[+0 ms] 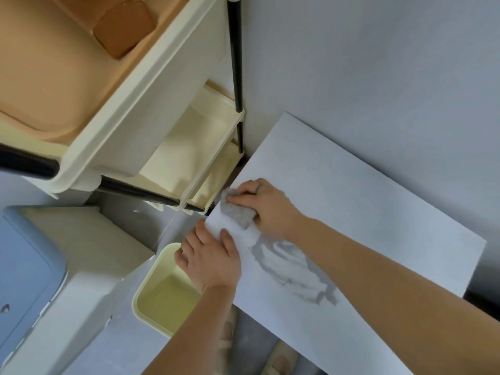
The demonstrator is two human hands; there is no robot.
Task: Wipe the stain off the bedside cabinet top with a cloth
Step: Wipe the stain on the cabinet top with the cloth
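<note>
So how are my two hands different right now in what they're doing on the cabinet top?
The right hand is closed around the speckled grey cloth, pressing it on the white cabinet top near its far-left edge; the left hand holds nothing. The left hand lies flat with fingers spread over the cabinet's left edge, while the right is curled. The right wears a ring; none shows on the left. Both rest on the top, beside the grey smeared stain.

Cloth [236,211] on cabinet top [365,212], near left edge; stain [292,272] just behind; bin [159,293] below left.
</note>
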